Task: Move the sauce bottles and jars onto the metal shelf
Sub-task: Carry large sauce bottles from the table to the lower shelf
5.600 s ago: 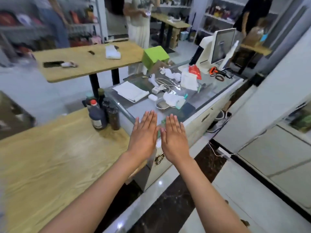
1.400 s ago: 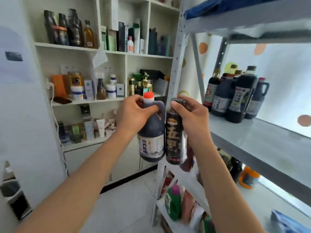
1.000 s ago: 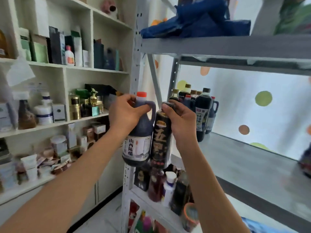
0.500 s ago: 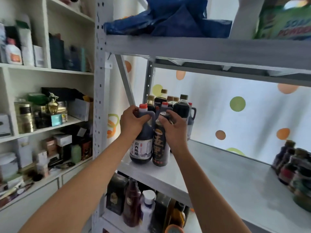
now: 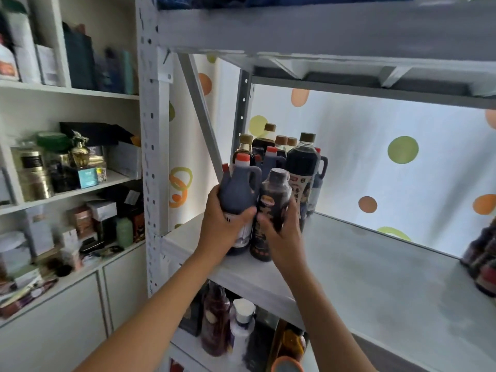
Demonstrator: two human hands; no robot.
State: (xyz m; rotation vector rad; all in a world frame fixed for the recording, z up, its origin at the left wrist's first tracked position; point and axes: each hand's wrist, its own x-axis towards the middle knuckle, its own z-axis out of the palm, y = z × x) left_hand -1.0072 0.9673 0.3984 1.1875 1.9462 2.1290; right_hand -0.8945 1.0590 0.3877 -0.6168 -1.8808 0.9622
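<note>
A dark vinegar jug (image 5: 239,189) with a red cap and a handle stands on the grey metal shelf (image 5: 375,277) near its left front corner. My left hand (image 5: 222,226) is wrapped around its lower body. Right beside it stands a slim dark sauce bottle (image 5: 273,200) with a dark cap, and my right hand (image 5: 284,232) grips its lower half. Both bottle bases rest on the shelf board. Behind them is a cluster of several dark sauce bottles (image 5: 298,159) at the back left.
More dark bottles (image 5: 483,259) stand at the shelf's right edge. The shelf below holds several bottles (image 5: 233,323). An upper shelf board (image 5: 322,30) hangs overhead. A white wall cabinet (image 5: 67,183) crammed with boxes and jars stands to the left. The shelf post (image 5: 154,157) is beside my left arm.
Both bottles went from being held at the shelf's front edge to sitting further in beside the back cluster. My hands slid down from their necks to their lower bodies.
</note>
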